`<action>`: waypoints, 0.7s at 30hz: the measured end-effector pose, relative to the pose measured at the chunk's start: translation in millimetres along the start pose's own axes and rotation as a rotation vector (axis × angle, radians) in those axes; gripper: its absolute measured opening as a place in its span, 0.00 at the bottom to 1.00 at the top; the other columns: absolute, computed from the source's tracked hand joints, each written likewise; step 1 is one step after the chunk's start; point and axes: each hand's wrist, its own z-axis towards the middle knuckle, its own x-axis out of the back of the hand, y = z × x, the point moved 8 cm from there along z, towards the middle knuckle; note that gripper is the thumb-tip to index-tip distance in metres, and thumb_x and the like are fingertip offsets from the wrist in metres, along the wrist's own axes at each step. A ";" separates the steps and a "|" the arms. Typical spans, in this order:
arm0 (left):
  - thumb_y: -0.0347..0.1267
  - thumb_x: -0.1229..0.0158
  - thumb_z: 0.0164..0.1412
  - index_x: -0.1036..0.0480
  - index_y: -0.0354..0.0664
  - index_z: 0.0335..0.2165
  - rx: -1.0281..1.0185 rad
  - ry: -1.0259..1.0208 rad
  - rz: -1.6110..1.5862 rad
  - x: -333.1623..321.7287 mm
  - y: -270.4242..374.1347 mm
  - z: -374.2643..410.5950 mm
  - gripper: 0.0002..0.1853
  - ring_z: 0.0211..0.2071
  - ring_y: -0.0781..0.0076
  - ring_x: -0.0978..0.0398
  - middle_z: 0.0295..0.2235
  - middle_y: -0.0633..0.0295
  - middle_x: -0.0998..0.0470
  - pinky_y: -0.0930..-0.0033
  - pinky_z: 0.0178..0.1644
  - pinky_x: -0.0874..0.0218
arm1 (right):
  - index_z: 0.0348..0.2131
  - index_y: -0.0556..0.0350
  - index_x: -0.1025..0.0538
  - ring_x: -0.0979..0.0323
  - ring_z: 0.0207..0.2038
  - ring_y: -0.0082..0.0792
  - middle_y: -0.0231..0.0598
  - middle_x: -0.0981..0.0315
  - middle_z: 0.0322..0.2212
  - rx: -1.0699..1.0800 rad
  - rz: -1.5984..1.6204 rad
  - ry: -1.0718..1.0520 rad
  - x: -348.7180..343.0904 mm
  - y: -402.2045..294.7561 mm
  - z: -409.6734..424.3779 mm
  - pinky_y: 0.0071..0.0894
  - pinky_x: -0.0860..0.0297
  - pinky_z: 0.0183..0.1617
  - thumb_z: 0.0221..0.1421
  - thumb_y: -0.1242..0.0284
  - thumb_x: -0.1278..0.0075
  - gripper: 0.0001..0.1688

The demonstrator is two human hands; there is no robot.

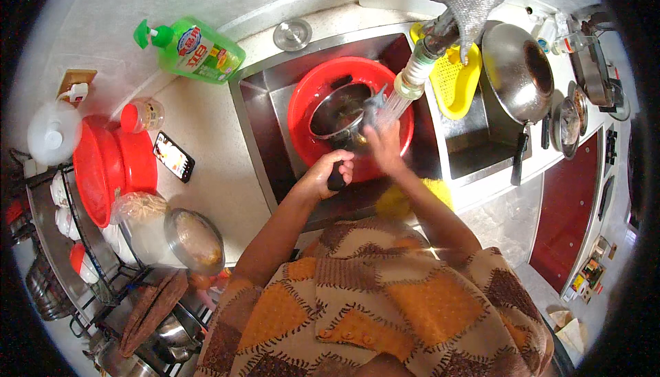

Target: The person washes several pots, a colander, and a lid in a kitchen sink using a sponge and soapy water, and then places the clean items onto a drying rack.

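Observation:
My left hand (330, 171) grips the black handle (336, 178) of a steel pot (335, 111), which tilts inside a red plastic basin (301, 88). The pot's second black handle (341, 82) points away from me. At the pot's right rim, my right hand (384, 142) holds what looks like a grey cloth (375, 105), partly blurred. Water streams from the faucet nozzle (410, 80) over this hand. The basin stands in the left bowl of a steel sink (258, 114).
A yellow strainer (454, 91) and an upturned wok (515, 73) rest over the right sink bowl. Green dish soap (198, 52) lies behind the sink's left corner. A phone (174, 156) and red basins (103, 165) sit left. Another grey cloth (472, 0) drapes the faucet.

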 end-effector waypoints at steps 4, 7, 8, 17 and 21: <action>0.31 0.46 0.47 0.37 0.44 0.22 -0.050 -0.007 0.158 6.6 -1.8 4.2 0.07 0.13 0.79 0.39 0.16 0.68 0.37 0.75 0.18 0.42 | 0.42 0.61 0.35 0.44 0.47 0.52 0.55 0.40 0.42 -0.127 0.066 -0.016 -3.6 13.3 1.4 0.42 0.48 0.52 0.50 0.71 0.58 0.19; 0.32 0.48 0.50 0.37 0.45 0.26 -0.089 -0.057 0.460 8.8 -5.7 0.9 0.06 0.14 0.83 0.42 0.15 0.70 0.37 0.80 0.18 0.48 | 0.42 0.60 0.35 0.36 0.40 0.35 0.42 0.34 0.38 -0.484 0.689 0.122 -22.2 117.5 -3.2 0.35 0.40 0.46 0.50 0.76 0.61 0.16; 0.32 0.46 0.49 0.38 0.44 0.26 -0.034 0.004 0.411 22.5 -6.7 0.1 0.08 0.13 0.79 0.40 0.13 0.68 0.38 0.77 0.16 0.46 | 0.42 0.60 0.34 0.35 0.39 0.32 0.39 0.33 0.37 -0.676 0.844 0.157 -20.6 125.0 -1.5 0.32 0.39 0.45 0.51 0.76 0.62 0.16; 0.25 0.45 0.43 0.49 0.39 0.48 -0.215 0.065 1.002 40.8 -8.1 -5.4 0.32 0.12 0.74 0.35 0.18 0.62 0.34 0.72 0.14 0.41 | 0.40 0.55 0.35 0.38 0.34 0.26 0.32 0.35 0.31 -0.051 0.121 -0.499 -18.9 45.0 35.4 0.26 0.38 0.41 0.52 0.75 0.58 0.13; 0.25 0.45 0.45 0.49 0.40 0.50 -0.209 0.063 0.935 49.2 -3.5 -7.4 0.32 0.11 0.77 0.37 0.19 0.64 0.33 0.74 0.13 0.43 | 0.49 0.54 0.36 0.38 0.47 0.40 0.45 0.36 0.45 -0.037 0.174 -1.153 -111.6 43.4 -42.5 0.34 0.42 0.52 0.51 0.67 0.59 0.25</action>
